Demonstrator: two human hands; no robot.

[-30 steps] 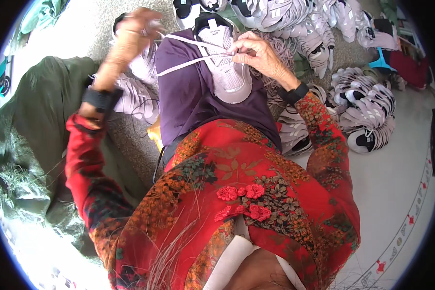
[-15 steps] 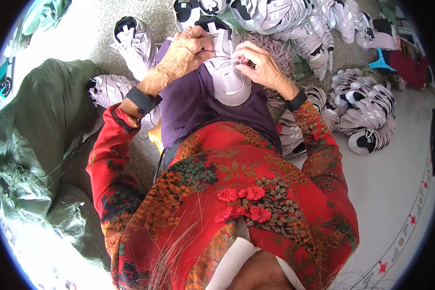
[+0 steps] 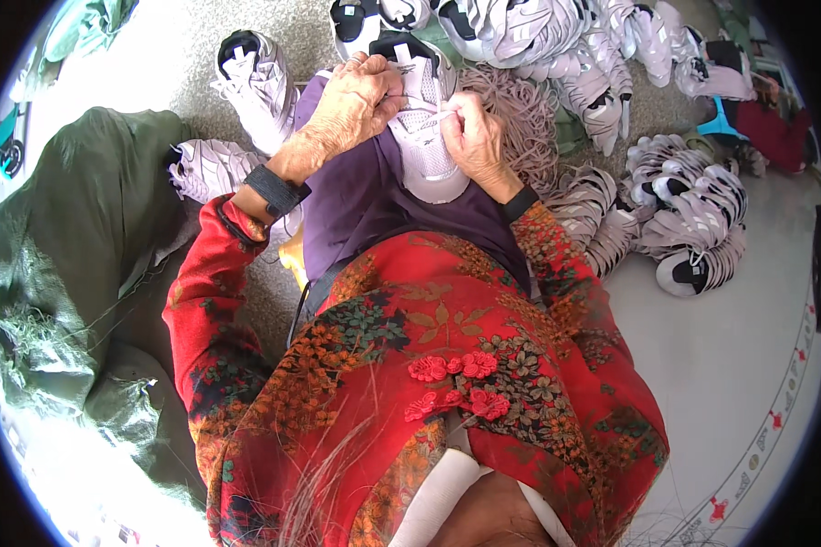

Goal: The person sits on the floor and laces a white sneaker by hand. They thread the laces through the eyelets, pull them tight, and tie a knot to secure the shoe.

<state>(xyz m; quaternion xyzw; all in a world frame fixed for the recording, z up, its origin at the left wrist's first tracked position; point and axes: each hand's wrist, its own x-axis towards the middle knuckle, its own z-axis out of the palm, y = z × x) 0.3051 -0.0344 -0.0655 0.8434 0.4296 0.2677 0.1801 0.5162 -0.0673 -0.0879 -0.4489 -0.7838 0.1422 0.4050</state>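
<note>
Fingers of the left hand (image 3: 360, 96) are curled together, pinching a white lace at the tongue of the pale sneaker (image 3: 426, 128) resting on the purple lap (image 3: 356, 205). The right hand (image 3: 470, 137) pinches the lace at the sneaker's other side. A pile of sneakers (image 3: 675, 210) lies right.

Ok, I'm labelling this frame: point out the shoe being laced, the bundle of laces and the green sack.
shoe (image 3: 426, 150), head view, on its pale toe.
bundle of laces (image 3: 518, 118), head view, middle of the heap.
green sack (image 3: 73, 246), head view, on its folded cloth.
</note>
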